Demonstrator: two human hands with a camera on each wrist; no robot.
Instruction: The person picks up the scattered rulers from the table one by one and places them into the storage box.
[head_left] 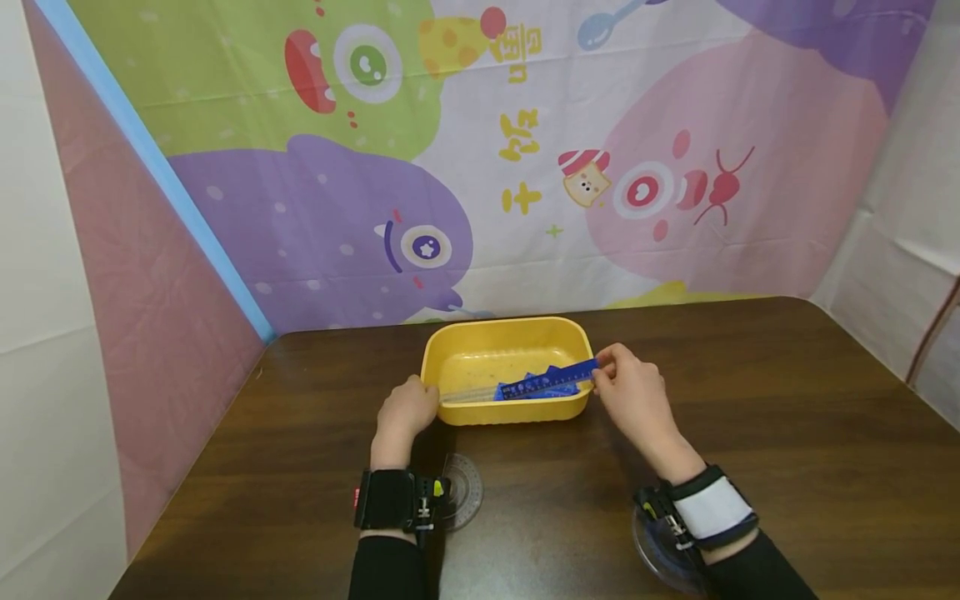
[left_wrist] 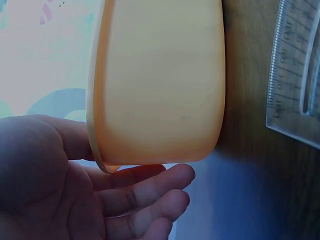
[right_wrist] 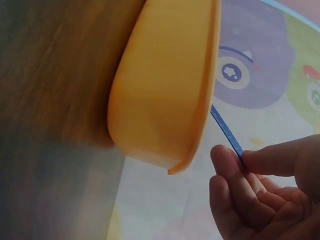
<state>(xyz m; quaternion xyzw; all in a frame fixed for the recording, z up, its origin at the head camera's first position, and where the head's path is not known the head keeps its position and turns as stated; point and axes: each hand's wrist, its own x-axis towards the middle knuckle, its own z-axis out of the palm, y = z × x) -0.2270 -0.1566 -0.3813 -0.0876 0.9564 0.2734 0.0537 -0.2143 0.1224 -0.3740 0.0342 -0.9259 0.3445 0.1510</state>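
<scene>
A yellow plastic basin stands on the table. At its left end my left hand grips the rim; in the left wrist view the thumb hooks over the rim and the fingers lie along the outer wall. My right hand pinches one end of a blue ruler between thumb and fingertips, just past the right rim. The ruler slants down into the basin over some blue pieces. Beside them, a clear strip lies along the near wall.
A clear protractor lies on the dark wooden table, close to the left wrist. Partly hidden under the right wrist is another clear, curved piece. A cloth with cartoon figures hangs behind the table's far edge.
</scene>
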